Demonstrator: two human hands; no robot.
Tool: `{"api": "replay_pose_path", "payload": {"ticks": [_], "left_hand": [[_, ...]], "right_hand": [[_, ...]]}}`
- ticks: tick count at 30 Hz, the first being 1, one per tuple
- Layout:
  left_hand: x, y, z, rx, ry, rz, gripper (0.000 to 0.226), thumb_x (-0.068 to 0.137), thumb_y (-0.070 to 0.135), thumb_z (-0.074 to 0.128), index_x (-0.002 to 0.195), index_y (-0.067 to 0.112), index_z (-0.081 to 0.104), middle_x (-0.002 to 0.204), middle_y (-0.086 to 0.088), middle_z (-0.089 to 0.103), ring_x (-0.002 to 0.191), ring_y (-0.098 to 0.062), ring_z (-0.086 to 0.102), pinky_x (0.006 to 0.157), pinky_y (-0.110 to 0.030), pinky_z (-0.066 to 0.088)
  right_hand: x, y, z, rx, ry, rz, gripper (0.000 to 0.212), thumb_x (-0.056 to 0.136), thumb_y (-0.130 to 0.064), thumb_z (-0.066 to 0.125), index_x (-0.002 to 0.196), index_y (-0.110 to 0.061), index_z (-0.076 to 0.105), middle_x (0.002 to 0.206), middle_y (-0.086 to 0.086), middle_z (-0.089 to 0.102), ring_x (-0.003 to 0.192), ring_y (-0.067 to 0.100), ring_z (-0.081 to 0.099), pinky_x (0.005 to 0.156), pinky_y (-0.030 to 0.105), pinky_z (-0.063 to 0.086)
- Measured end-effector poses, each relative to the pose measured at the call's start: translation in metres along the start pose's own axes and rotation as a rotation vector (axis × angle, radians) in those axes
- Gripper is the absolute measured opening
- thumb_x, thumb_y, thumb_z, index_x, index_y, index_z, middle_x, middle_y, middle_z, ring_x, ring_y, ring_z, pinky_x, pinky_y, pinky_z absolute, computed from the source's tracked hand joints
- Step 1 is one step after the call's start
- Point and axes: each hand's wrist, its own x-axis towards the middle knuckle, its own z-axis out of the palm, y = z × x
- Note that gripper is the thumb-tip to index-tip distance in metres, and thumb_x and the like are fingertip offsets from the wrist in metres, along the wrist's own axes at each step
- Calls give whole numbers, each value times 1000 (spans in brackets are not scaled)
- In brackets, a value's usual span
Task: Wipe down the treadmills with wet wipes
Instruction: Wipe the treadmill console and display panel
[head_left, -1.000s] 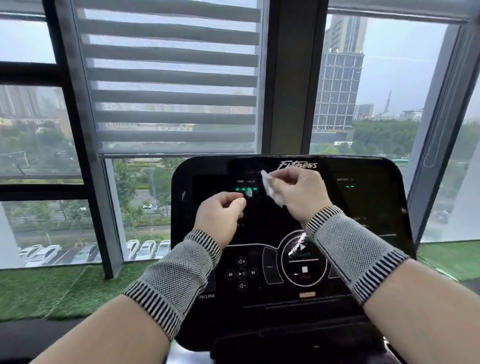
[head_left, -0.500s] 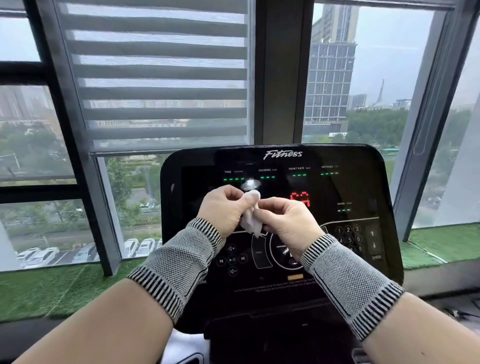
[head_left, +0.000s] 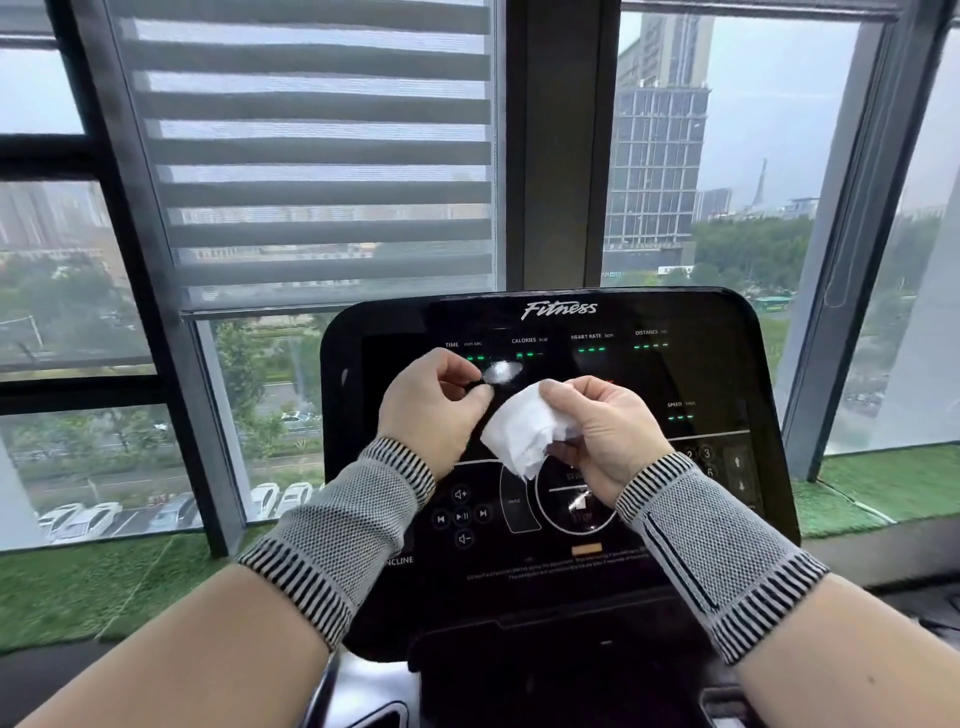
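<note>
Right hand: your right hand (head_left: 605, 434) is raised in front of the treadmill console (head_left: 722, 364), its fingers (head_left: 558, 391) curled round a crumpled white wet wipe (head_left: 524, 431) and gripping it by its upper right part.
Wet wipe: it sits just left of your right fingers and hangs down below them, loose lower corner pointing at the round start/stop dial (head_left: 576, 506); you hold it clear of the panel, as far as can be told.
Left hand: your left hand (head_left: 431, 408) is just left of the wipe, fingers curled inward and thumb tip close to the wipe's upper edge; whether it touches the wipe you cannot tell, and it holds nothing that shows.
Console: black, glossy, marked "Fitness" above your fingers, with green readout dashes under TIME, CALORIES, HEART RATE and DISTANCE; media buttons lie below your left hand.
Wrists: both carry grey knitted sleeves (head_left: 343, 535) with striped cuffs.
Beyond your fingers: a window (head_left: 660, 156) with a half-lowered striped blind (head_left: 311, 156), green turf (head_left: 78, 587) on the sill.
</note>
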Motion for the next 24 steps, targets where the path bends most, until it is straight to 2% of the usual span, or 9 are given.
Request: {"api": "replay_pose_path", "payload": {"ticks": [2, 4, 7, 10, 12, 14, 20, 24], "left_hand": [[-6, 9, 4, -99, -194, 28, 9, 80, 18, 75, 82, 19, 67, 80, 7, 69, 70, 0, 64, 64, -7, 48], [-9, 12, 9, -169, -312, 4, 12, 79, 17, 77, 86, 14, 68, 83, 1, 72, 75, -7, 69, 68, -16, 54], [-4, 7, 11, -255, -253, -107, 15, 80, 20, 77, 88, 10, 69, 83, -6, 73, 78, -19, 71, 73, -32, 59], [0, 1, 11, -285, -222, -181, 12, 85, 25, 71, 85, 14, 72, 81, -4, 74, 79, -21, 72, 80, -41, 59], [-1, 1, 11, -310, -243, -209, 12, 87, 24, 68, 87, 13, 73, 82, -4, 75, 80, -22, 72, 81, -42, 58], [-2, 2, 10, -351, -297, -233, 15, 88, 24, 68, 93, 11, 72, 86, -6, 75, 83, -23, 72, 81, -41, 59], [-6, 3, 9, -417, -385, -235, 18, 89, 22, 66, 97, 7, 70, 88, -11, 74, 84, -25, 72, 77, -35, 59], [-3, -2, 11, -268, -378, -189, 31, 98, 25, 51, 88, 5, 71, 81, -15, 73, 82, -28, 72, 83, -43, 57]], "right_hand": [[0, -1, 2, -9, -26, -8, 19, 83, -19, 70, 76, -10, 55, 67, 4, 64, 54, 14, 62, 48, 24, 50], [0, -3, 4, -27, -64, -7, 23, 79, -29, 71, 77, -9, 59, 65, 3, 65, 54, 14, 62, 53, 26, 51], [-2, -4, 5, 17, -159, 18, 30, 70, -31, 72, 87, -7, 66, 77, 7, 70, 68, 17, 66, 71, 33, 55], [-2, -2, 4, 19, -166, 3, 16, 78, -9, 71, 92, -4, 65, 80, 11, 71, 68, 18, 68, 65, 30, 56], [-2, -1, 4, 28, -130, -15, 7, 82, 0, 66, 86, -4, 62, 76, 11, 71, 64, 19, 68, 57, 27, 54], [0, 0, 4, 28, -122, -19, 5, 83, 0, 65, 85, -3, 62, 74, 11, 70, 63, 19, 68, 56, 26, 54], [5, 4, 2, -130, -170, -18, 19, 87, -6, 63, 102, 5, 66, 72, 6, 69, 62, 10, 65, 58, 22, 51], [7, 6, 2, -249, -193, -36, 9, 86, -6, 65, 92, -1, 70, 69, 3, 69, 60, 9, 64, 58, 21, 51]]}}
